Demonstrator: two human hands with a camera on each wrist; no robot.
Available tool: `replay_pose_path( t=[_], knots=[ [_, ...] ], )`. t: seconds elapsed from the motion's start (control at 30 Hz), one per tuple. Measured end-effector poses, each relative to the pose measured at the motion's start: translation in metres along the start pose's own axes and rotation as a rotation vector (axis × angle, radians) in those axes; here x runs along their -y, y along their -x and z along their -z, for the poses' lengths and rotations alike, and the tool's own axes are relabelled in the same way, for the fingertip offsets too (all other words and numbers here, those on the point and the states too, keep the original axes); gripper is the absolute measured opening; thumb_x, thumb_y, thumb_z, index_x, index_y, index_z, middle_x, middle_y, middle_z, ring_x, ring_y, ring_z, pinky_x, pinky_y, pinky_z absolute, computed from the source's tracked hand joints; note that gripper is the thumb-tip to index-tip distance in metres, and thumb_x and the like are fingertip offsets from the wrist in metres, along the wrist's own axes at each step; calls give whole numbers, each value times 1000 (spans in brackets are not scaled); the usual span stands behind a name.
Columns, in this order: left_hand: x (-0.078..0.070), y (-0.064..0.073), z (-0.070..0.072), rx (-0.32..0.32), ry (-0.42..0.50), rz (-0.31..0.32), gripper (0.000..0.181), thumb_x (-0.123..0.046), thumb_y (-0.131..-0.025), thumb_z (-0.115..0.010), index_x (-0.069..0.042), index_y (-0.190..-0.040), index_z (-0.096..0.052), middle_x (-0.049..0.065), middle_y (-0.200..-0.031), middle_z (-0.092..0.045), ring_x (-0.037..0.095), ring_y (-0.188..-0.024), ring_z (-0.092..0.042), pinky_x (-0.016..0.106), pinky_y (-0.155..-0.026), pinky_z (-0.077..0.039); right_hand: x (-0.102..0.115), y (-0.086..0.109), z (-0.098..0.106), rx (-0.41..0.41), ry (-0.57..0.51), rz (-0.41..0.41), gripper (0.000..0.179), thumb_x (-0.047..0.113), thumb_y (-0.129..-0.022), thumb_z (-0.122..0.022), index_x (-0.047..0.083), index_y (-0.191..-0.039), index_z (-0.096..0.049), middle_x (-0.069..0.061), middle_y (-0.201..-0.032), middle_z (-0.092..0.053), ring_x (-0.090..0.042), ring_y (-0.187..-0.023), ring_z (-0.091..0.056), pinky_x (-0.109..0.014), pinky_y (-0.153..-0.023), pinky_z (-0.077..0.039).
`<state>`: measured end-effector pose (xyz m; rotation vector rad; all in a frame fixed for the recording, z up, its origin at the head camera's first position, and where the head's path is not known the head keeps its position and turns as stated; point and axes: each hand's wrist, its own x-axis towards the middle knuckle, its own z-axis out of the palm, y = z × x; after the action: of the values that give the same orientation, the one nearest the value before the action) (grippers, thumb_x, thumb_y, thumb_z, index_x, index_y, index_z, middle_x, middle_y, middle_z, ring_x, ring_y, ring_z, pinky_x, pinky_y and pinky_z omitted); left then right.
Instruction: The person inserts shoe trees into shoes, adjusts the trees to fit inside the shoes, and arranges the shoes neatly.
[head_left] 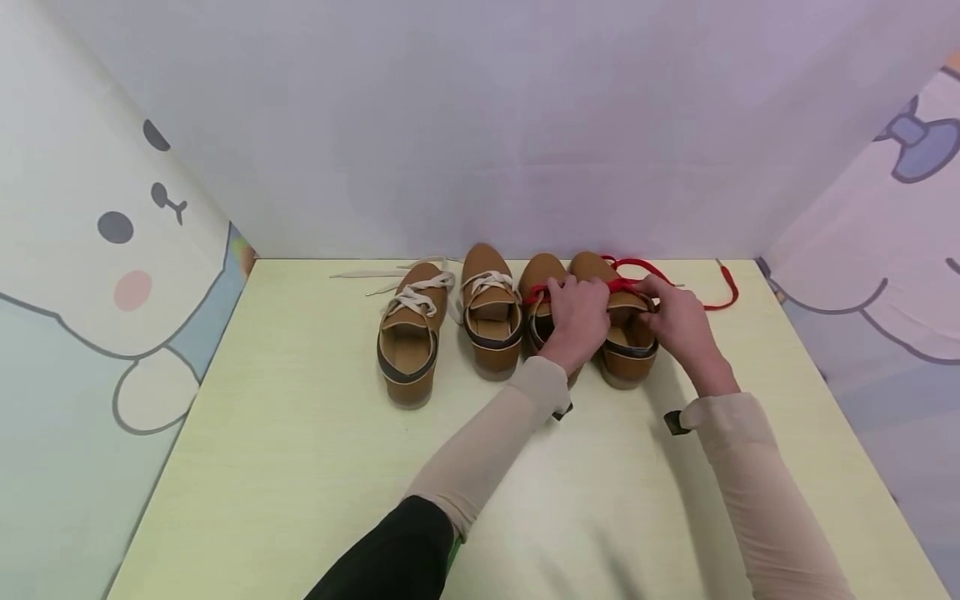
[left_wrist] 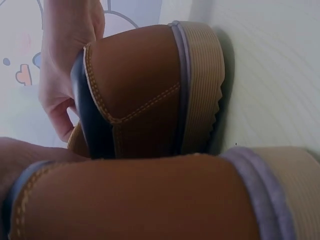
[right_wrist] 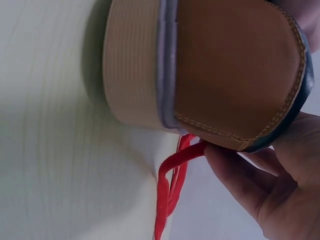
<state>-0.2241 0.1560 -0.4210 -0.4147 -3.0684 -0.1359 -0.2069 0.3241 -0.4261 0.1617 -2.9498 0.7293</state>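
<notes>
Two brown shoes with red laces stand side by side at the back of the table, the left one (head_left: 542,268) partly covered by my left hand (head_left: 579,315). That hand is over the red laces with its fingers bent downward; its fingertips are hidden. At the outer side of the right-hand brown shoe (head_left: 628,367), my right hand (head_left: 678,325) grips the upper near the opening. In the right wrist view, the red shoelace (right_wrist: 170,165) runs to the fingertips of the right hand (right_wrist: 280,185). A loose lace end (head_left: 726,292) lies to the right.
Left of these stand two more brown shoes with whitish laces, one tilted a little (head_left: 408,342) and one straighter (head_left: 492,325). Loose pale lace ends (head_left: 367,274) trail leftward. A pale wall (head_left: 510,125) rises behind the light table (head_left: 300,433); printed cartoon panels (head_left: 97,250) flank it.
</notes>
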Motion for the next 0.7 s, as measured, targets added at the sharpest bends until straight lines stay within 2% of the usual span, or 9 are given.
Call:
replay_pose_path(
  t=[0.1,0.2,0.4,0.47,0.53,0.63,0.7],
  knots=[
    [-4,0,0,-13,-20,-1,11,-34,-102,-62,-28,-106,-70,-11,-102,-74,14,-103,-62,44,-97,-34,-2,1,-3,-46,8,-15,34,-3,-88,-73,8,-119,-69,-24,-111,-74,-34,-76,-58,-34,-60,-41],
    [-8,0,0,-12,-32,-4,10,-31,-102,-62,-30,-105,-71,-11,-102,-73,13,-102,-64,44,-98,-33,-2,2,-6,-72,12,-36,34,-4,-87,-73,8,-119,-70,-25,-114,-75,-36,-80,-60,-35,-62,-41],
    [-7,0,2,7,-49,-1,11,-30,-102,-62,-29,-109,-71,-10,-106,-74,15,-104,-65,45,-97,-34,-2,3,-9,-65,-19,-52,40,-3,-90,-70,9,-128,-64,-27,-122,-72,-36,-79,-62,-36,-60,-43],
    [-5,0,3,18,-58,2,13,-31,-101,-63,-28,-111,-71,-10,-109,-74,16,-105,-65,45,-97,-35,-3,3,-9,-43,-43,-55,43,-2,-92,-68,9,-133,-59,-29,-126,-70,-40,-85,-65,-42,-65,-49],
    [-3,0,3,31,-66,0,15,-32,-100,-65,-29,-113,-71,-10,-111,-74,18,-106,-65,46,-97,-35,-3,2,-9,-11,-70,-57,48,-2,-93,-65,8,-138,-54,-32,-134,-65,-45,-99,-67,-51,-76,-54],
    [-2,-1,2,45,-68,-12,16,-32,-98,-68,-29,-113,-73,-10,-112,-74,20,-107,-65,48,-98,-35,-4,0,-8,39,-82,-64,54,-2,-94,-63,4,-145,-44,-35,-138,-60,-51,-115,-64,-61,-90,-52],
    [-1,-2,1,51,-64,-20,15,-31,-97,-69,-30,-112,-74,-10,-111,-74,21,-107,-65,49,-98,-35,-4,-2,-8,67,-70,-73,58,-1,-94,-62,2,-148,-41,-37,-136,-60,-52,-114,-63,-62,-91,-51]
  ],
)
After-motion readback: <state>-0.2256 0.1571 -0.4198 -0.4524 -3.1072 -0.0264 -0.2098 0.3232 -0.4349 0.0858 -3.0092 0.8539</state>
